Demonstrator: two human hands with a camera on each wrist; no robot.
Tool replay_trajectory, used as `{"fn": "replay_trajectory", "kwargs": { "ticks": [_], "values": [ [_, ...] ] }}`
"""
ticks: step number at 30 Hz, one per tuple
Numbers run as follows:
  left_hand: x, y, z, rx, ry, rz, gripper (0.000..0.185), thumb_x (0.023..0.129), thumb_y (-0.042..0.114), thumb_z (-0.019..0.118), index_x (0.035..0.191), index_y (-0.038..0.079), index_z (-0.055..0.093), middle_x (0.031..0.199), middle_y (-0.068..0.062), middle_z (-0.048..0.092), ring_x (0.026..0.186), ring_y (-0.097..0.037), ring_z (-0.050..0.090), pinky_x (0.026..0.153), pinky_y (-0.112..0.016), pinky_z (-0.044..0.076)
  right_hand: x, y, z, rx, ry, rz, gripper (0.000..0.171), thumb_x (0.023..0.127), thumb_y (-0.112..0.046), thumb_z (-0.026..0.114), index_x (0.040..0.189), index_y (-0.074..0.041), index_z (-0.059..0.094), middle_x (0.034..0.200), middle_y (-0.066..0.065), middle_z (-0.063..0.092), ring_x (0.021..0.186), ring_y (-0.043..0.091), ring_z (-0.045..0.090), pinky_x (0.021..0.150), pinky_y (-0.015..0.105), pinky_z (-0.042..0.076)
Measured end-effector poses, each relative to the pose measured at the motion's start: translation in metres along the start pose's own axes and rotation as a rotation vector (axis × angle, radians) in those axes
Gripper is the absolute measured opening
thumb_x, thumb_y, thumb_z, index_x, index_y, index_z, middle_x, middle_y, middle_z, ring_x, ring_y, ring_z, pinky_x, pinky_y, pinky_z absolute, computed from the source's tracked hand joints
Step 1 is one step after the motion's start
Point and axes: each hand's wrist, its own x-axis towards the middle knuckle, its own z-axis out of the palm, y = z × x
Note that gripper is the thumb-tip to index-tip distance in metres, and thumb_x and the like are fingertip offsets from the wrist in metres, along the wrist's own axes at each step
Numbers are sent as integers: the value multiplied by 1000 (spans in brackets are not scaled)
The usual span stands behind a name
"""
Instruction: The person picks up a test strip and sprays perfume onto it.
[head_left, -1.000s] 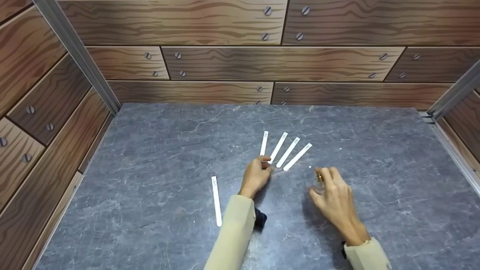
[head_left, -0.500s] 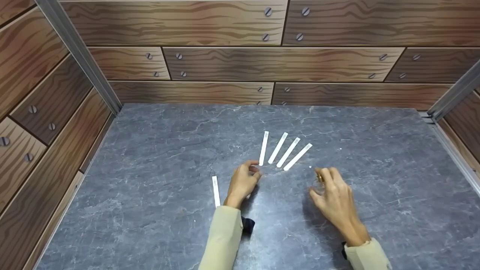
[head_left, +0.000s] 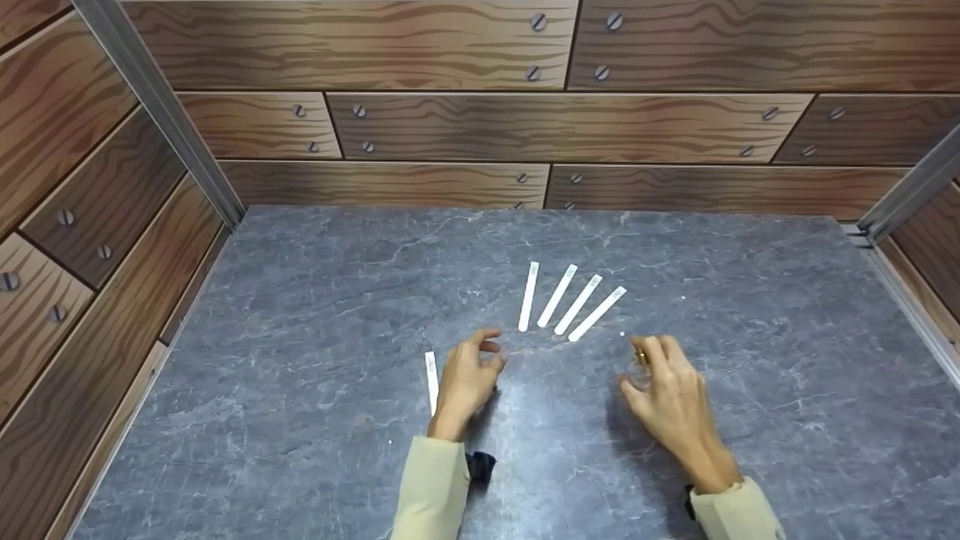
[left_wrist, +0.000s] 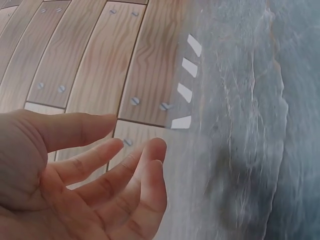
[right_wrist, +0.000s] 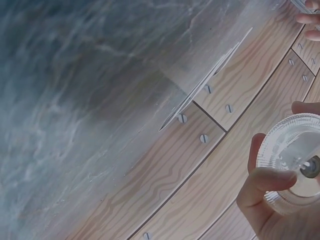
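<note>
My right hand (head_left: 671, 397) grips a round, clear, ribbed glass bottle (right_wrist: 295, 137), with a thumb across its face in the right wrist view; from the head view only its gold-coloured part (head_left: 641, 355) shows clearly. My left hand (head_left: 465, 379) hovers over the table with loosely bent fingers and nothing between them. Several white paper test strips (head_left: 529, 296) lie fanned out beyond the hands, small print at their far ends. Another white strip (head_left: 431, 375) lies by itself at the left, its near end hidden behind my left hand and wrist.
The grey marbled tabletop (head_left: 322, 300) reaches back to wood-patterned panels (head_left: 450, 127). Metal posts (head_left: 161, 112) stand at its far corners. A tiny white speck (head_left: 622, 334) lies near the right hand.
My left hand has let go of the leftmost fanned strip and drawn back toward the left and nearer, now covering part of the lone strip. The right hand stays in place.
</note>
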Motion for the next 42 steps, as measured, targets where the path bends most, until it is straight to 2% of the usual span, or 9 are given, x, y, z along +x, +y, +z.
{"fn": "replay_trajectory", "kwargs": {
  "ticks": [5, 12, 21, 31, 37, 42],
  "values": [
    [-9, -3, -6, 22, 39, 8, 36, 91, -1, 71, 126, -2, 66, 108, -17, 71, 79, -23, 70, 69, -37, 56, 0, 0, 0, 4, -7, 4, 54, 58, 18, 83, 105, 8, 60, 90, 21, 60, 69, 36, 63, 55, 50, 58],
    [-21, -7, -15, 57, 94, 21, 38, 88, -5, 71, 125, -4, 65, 109, -20, 70, 87, -30, 72, 80, -45, 58, -1, 0, 0, -6, -1, 8, 52, 59, 17, 82, 104, 7, 60, 89, 19, 59, 66, 34, 62, 52, 48, 57],
    [-36, -16, -29, 70, 160, 38, 38, 86, -9, 71, 123, -7, 66, 106, -23, 69, 86, -32, 73, 77, -42, 60, -4, 3, 0, -11, 15, -6, 51, 58, 16, 82, 103, 6, 60, 87, 17, 58, 65, 33, 62, 53, 50, 57],
    [-46, -22, -41, 99, 189, -8, 41, 86, -12, 70, 126, -9, 64, 109, -25, 68, 86, -32, 72, 73, -42, 60, -5, 4, -1, -25, 6, -10, 51, 59, 16, 81, 104, 6, 60, 89, 19, 59, 65, 34, 62, 52, 48, 57],
    [-52, -25, -41, 61, 239, 0, 38, 83, -15, 71, 121, -10, 65, 104, -26, 68, 82, -33, 73, 70, -41, 60, -7, 3, -1, -13, -2, 5, 51, 59, 17, 82, 104, 6, 60, 90, 20, 60, 67, 35, 63, 53, 47, 58],
    [-58, -30, -40, 72, 264, -25, 38, 80, -15, 73, 117, -11, 65, 99, -25, 68, 77, -31, 73, 66, -39, 60, -7, 2, -1, -13, 5, 1, 51, 59, 16, 82, 104, 6, 60, 90, 20, 60, 67, 35, 62, 54, 50, 57]
  ]
}}
